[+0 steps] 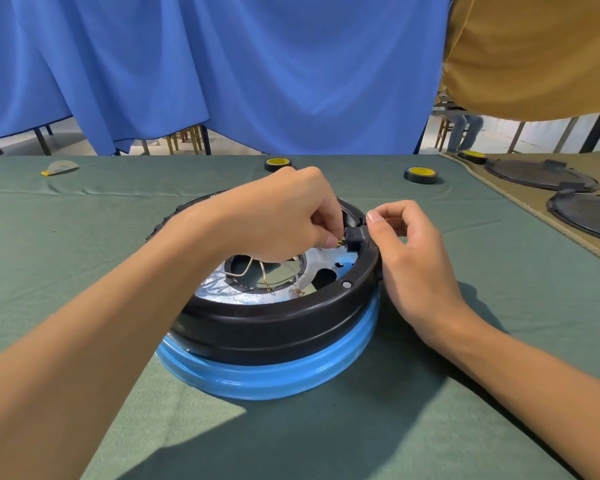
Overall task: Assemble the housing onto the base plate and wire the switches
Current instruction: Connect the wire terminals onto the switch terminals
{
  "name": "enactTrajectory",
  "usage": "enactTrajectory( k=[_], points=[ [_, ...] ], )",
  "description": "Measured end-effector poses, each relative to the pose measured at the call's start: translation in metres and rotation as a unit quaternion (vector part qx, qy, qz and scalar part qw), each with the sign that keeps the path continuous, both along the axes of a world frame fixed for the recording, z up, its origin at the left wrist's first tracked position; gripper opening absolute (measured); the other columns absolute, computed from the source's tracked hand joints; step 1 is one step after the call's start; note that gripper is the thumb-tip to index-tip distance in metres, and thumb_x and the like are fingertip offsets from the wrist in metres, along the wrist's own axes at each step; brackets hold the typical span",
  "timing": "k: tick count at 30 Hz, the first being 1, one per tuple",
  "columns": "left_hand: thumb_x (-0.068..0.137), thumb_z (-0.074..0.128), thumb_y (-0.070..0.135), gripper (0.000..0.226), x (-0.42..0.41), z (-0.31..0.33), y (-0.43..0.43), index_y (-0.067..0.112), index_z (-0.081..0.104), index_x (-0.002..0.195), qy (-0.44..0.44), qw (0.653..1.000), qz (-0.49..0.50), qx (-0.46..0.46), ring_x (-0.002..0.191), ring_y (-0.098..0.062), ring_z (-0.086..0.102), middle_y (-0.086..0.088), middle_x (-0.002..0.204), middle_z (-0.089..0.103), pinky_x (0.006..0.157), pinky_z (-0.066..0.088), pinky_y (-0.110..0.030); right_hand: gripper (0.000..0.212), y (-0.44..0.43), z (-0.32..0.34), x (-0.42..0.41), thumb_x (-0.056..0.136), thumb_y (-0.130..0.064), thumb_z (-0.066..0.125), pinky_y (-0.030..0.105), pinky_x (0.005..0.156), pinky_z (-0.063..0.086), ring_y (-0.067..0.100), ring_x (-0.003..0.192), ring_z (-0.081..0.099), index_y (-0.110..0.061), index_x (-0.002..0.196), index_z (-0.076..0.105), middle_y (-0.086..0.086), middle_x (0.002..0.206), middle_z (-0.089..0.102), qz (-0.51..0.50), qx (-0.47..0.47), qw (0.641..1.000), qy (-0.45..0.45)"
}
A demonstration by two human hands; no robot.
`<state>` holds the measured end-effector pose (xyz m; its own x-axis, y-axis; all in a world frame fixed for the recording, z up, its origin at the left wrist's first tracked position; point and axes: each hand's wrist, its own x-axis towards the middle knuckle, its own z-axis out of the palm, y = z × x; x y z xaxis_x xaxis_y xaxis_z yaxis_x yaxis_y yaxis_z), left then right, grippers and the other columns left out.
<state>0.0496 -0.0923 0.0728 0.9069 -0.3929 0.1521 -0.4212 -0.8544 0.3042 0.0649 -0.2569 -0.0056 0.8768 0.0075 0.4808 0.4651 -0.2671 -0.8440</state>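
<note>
Two hands are at work on the black round plastic housing (pixel 274 327), which sits in the middle of the green cloth-covered tabletop (pixel 84 220), on top of a wider glossy blue ring (pixel 274 379). Inside the housing lies a silver metal base plate (pixel 222 289) with a large round opening and smaller holes.

My left hand (pixel 278 216) reaches in over the housing from the near left. Its thumb and fingertips pinch a small brass wire terminal (pixel 340 242) right against the small black block switch (pixel 355 237), which is mounted on the inner wall at the right side of the housing. My right hand (pixel 409 258) holds the housing from outside, thumb on the rim just beside the switch, the other fingers curled, the lower ones against the outer wall.

Two loose white wires with brass ends (pixel 267 282) hang across the plate's big opening, free of both hands.

At the far edge of the tabletop stand two rolls of black tape with yellow cores, one (pixel 278 164) just beyond my left hand, the other (pixel 421 174) further right. A flat grey piece with a yellow tip (pixel 61 167) lies far left. On a tan cloth (pixel 534 206) to the right rest two dark round covers (pixel 541 174) and a third tape roll (pixel 471 156). A blue curtain (pixel 222 64) hangs behind the tabletop.
</note>
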Motion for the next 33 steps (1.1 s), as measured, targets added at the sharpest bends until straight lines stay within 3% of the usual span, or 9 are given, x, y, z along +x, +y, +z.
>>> enactTrajectory(
  k=[11, 17, 22, 24, 26, 29, 33],
  points=[
    [0.09, 0.069, 0.021, 0.01, -0.001, 0.0, -0.002, 0.023, 0.079, 0.092, -0.01, 1.0, 0.007, 0.004, 0.075, 0.0, 0.062, 0.021, 0.077, 0.068, 0.068, 0.047, -0.01, 0.013, -0.001, 0.0, 0.0, 0.097, -0.029, 0.052, 0.027, 0.084, 0.043, 0.016, 0.102, 0.053, -0.034, 0.084, 0.053, -0.014, 0.087, 0.058, -0.001, -0.009, 1.0, -0.005],
    [0.085, 0.075, 0.024, 0.005, -0.003, -0.001, -0.005, 0.022, 0.08, 0.083, -0.047, 0.999, 0.022, -0.002, 0.071, -0.014, 0.067, 0.007, 0.07, 0.072, 0.07, 0.051, -0.028, 0.014, 0.001, -0.001, 0.0, 0.097, -0.028, 0.052, 0.027, 0.082, 0.043, 0.018, 0.102, 0.053, -0.033, 0.084, 0.052, -0.011, 0.088, 0.058, -0.002, -0.002, 1.0, -0.008],
    [0.084, 0.075, 0.022, 0.005, -0.006, -0.001, -0.01, 0.021, 0.079, 0.081, -0.061, 0.998, 0.021, -0.006, 0.07, -0.01, 0.067, 0.01, 0.069, 0.071, 0.074, 0.055, -0.033, 0.013, 0.006, 0.001, -0.002, 0.098, -0.024, 0.051, 0.045, 0.087, 0.047, 0.019, 0.093, 0.056, -0.031, 0.086, 0.052, -0.008, 0.083, 0.056, 0.026, 0.041, 0.998, 0.029],
    [0.085, 0.075, 0.021, 0.006, -0.006, -0.001, -0.012, 0.021, 0.08, 0.082, -0.064, 0.998, 0.019, -0.003, 0.071, -0.009, 0.066, 0.013, 0.07, 0.07, 0.075, 0.055, -0.032, 0.012, 0.007, 0.002, -0.002, 0.098, -0.024, 0.051, 0.049, 0.093, 0.045, 0.024, 0.1, 0.054, -0.031, 0.089, 0.052, -0.006, 0.085, 0.056, 0.041, 0.059, 0.996, 0.056],
    [0.084, 0.075, 0.019, 0.006, -0.006, -0.001, -0.013, 0.021, 0.08, 0.081, -0.069, 0.997, 0.017, -0.005, 0.071, -0.009, 0.066, 0.016, 0.071, 0.068, 0.075, 0.055, -0.031, 0.012, 0.007, 0.003, -0.002, 0.098, -0.021, 0.051, 0.046, 0.093, 0.045, 0.023, 0.099, 0.054, -0.03, 0.091, 0.053, -0.004, 0.087, 0.056, 0.047, 0.068, 0.994, 0.071],
    [0.084, 0.076, 0.019, 0.005, -0.004, -0.002, -0.011, 0.02, 0.08, 0.081, -0.071, 0.997, 0.015, -0.011, 0.071, -0.009, 0.067, 0.015, 0.071, 0.069, 0.074, 0.055, -0.031, 0.009, 0.007, 0.006, -0.001, 0.096, -0.015, 0.052, 0.036, 0.079, 0.045, 0.01, 0.079, 0.052, -0.023, 0.095, 0.055, -0.004, 0.083, 0.054, 0.062, 0.094, 0.989, 0.094],
    [0.083, 0.077, 0.022, 0.004, -0.003, -0.002, -0.008, 0.021, 0.08, 0.082, -0.053, 0.998, 0.011, -0.02, 0.072, -0.006, 0.065, 0.016, 0.071, 0.07, 0.069, 0.05, -0.022, 0.005, 0.005, 0.006, 0.0, 0.096, -0.017, 0.054, 0.027, 0.073, 0.043, 0.004, 0.074, 0.052, -0.019, 0.1, 0.057, -0.005, 0.084, 0.055, 0.06, 0.091, 0.989, 0.104]
  ],
)
